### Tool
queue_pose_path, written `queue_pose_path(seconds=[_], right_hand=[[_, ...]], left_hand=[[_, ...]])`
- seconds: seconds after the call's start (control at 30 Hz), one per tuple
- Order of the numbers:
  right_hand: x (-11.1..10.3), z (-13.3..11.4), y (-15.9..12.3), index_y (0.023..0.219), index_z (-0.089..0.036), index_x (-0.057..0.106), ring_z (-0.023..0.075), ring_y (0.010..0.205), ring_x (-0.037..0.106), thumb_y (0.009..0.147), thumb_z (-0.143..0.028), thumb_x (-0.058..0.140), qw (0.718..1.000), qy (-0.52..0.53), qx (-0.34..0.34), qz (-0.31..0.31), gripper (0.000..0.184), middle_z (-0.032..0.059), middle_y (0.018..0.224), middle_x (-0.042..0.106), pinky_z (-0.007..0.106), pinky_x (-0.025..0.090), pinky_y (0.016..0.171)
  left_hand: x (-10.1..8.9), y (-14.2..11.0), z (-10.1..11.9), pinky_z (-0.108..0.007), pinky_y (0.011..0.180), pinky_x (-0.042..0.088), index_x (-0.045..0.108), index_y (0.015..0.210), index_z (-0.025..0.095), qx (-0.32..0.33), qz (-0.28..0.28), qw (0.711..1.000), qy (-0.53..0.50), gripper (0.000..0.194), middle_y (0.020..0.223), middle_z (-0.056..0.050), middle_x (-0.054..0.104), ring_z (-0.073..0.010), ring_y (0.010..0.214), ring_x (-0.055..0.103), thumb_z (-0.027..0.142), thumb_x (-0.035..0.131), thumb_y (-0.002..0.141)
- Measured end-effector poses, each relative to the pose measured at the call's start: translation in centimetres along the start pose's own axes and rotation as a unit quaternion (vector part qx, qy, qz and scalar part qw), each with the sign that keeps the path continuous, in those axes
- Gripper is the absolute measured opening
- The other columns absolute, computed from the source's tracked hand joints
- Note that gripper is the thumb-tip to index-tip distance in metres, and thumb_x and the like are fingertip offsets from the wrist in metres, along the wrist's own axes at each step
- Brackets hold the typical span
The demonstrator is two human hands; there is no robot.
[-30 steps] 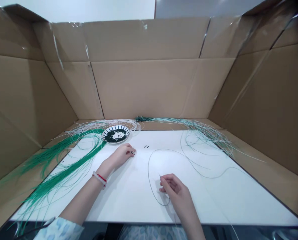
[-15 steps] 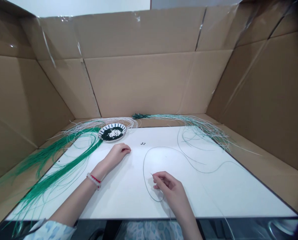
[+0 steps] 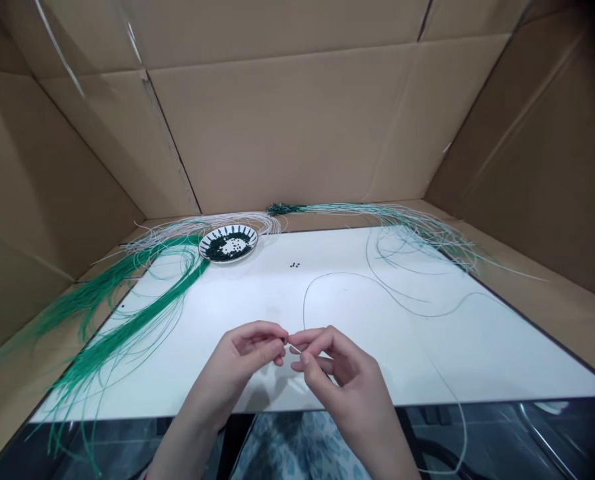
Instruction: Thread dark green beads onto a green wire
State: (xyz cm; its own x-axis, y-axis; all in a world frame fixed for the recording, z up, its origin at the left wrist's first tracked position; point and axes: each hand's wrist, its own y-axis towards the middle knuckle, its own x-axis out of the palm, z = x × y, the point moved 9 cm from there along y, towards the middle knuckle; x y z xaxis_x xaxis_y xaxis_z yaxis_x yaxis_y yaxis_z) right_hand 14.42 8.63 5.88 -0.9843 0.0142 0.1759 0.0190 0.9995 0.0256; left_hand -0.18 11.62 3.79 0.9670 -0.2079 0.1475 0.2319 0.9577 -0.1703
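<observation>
My left hand (image 3: 254, 350) pinches a tiny dark bead (image 3: 282, 341) between thumb and forefinger. Fingertip to fingertip with it, my right hand (image 3: 334, 363) is closed on a thin pale cord (image 3: 295, 349), whose end points at the bead. Whether the cord has entered the bead's hole I cannot tell. Behind my right hand the cord loops up over the white board. A few more dark beads (image 3: 294, 265) lie loose on the board beyond both hands.
A patterned plate (image 3: 253, 250) of dark beads stands at the back left. Green cords (image 3: 152, 307) spread down the left side, with white cords (image 3: 217, 219) behind. A beaded bundle of pale green cords (image 3: 357, 210) runs along the back right. Cardboard walls (image 3: 287, 127) enclose the white board (image 3: 217, 380).
My left hand has come from near the plate toward me and right, meeting my right hand; a bead now shows in its fingers. The camera view has tilted down.
</observation>
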Motion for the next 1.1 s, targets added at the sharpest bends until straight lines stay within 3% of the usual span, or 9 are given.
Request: queue_pose_path(seconds=[0.17,0.63,1.1], right_hand=[[0.9,-1.3,-0.8,0.068,-0.022,0.059,0.018,0.086,0.069,0.08,-0.023,0.068,0.999,-0.046,-0.007,-0.006,0.014,0.0036,0.092,0.074,0.028,0.056,0.082],[2.5,-2.4,-1.3,0.067,-0.023,0.058,0.017,0.079,0.066,0.077,-0.019,0.067,0.997,-0.066,-0.027,-0.002,0.014,0.0018,0.081,0.069,0.027,0.056,0.073],[2.6,-2.9,-1.6,0.065,-0.023,0.059,0.0159,0.076,0.066,0.075,-0.021,0.065,0.997,-0.081,-0.019,0.002,0.012,0.0009,0.082,0.069,0.027,0.055,0.073]], left_hand=[[0.0,-0.9,-0.5,-0.018,0.07,0.051,0.082,0.082,0.023,-0.011,-0.003,0.997,-0.073,0.01,0.072,0.002,0.074,-0.0105,0.069,0.064,0.026,0.087,0.074],[-0.3,-1.9,-0.2,-0.015,0.063,0.051,0.084,0.08,0.024,0.01,-0.037,0.993,-0.108,0.009,0.076,0.001,0.077,-0.0094,0.065,0.065,0.03,0.088,0.075],[0.1,-2.0,0.0,-0.016,0.064,0.053,0.085,0.079,0.024,0.016,-0.055,0.989,-0.139,0.009,0.077,-0.001,0.076,-0.0102,0.066,0.066,0.031,0.089,0.074]])
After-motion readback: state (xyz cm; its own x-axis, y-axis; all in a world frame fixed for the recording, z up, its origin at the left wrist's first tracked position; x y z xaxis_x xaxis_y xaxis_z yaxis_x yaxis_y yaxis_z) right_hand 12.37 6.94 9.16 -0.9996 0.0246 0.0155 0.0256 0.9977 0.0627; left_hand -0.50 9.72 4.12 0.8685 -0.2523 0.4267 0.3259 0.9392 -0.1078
